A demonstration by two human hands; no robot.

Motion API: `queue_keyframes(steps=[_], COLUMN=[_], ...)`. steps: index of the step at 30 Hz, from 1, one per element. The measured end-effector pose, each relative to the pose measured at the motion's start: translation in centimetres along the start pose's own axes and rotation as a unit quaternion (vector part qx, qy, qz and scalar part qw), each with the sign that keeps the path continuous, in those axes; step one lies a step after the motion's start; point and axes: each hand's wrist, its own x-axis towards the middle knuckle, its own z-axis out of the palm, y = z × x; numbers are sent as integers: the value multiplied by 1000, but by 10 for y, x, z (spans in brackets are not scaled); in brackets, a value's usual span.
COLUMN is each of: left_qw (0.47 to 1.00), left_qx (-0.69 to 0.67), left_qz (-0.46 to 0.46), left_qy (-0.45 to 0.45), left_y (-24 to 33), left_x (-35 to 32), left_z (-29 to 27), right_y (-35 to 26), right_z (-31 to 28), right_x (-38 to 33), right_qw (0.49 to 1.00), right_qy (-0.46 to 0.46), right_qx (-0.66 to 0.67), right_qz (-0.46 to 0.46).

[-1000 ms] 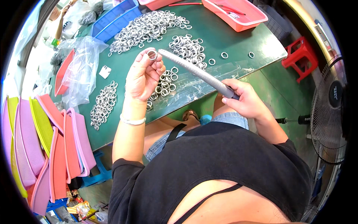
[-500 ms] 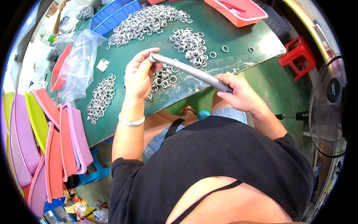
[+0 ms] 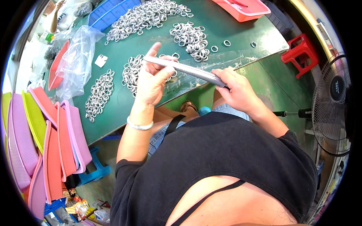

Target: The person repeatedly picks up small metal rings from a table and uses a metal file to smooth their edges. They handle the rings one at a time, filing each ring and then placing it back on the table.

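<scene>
My right hand grips the thick dark end of a grey, tapered ring mandrel, which slants up to the left over the table edge. Around its thin end is my left hand, index finger stretched up and thumb apart, close under the rod. Whether a ring sits by that thumb I cannot make out. Behind the left hand lies a pile of metal rings. Further piles are a small one at the left, one beyond the mandrel and a large one at the back.
Loose rings lie on the green table. A pink tray and blue bins stand at the back. Plastic bags and stacked coloured baskets are left; a red stool and fan right.
My left hand has moved slightly right and unfolded from its pinch on a ring at the mandrel's tip. The mandrel has shifted a little left in my right hand's grip.
</scene>
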Motion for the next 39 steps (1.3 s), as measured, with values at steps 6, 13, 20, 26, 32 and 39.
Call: queue_keyframes(steps=[6,13,20,26,32,39], left_qw=[1000,999,999,997,987,622], left_qx=[-20,4,12,25,-29,768], left_qz=[-18,-38,-36,-7,85,143], left_qy=[2,27,35,67,136,45], left_y=[-5,-13,-14,-16,6,18], left_x=[-7,-16,-18,-18,-1,8], left_z=[1,-9,-8,-3,-20,-21], right_y=[1,1,2,-1,11,41], right_z=[7,10,12,12,3,-7], right_x=[2,2,2,3,-5,-18], right_qw=[999,997,996,999,1000,991], right_qy=[22,38,36,24,24,90], right_qx=[-30,-41,-54,-6,-4,64], right_qz=[-39,-55,-58,-45,-18,78])
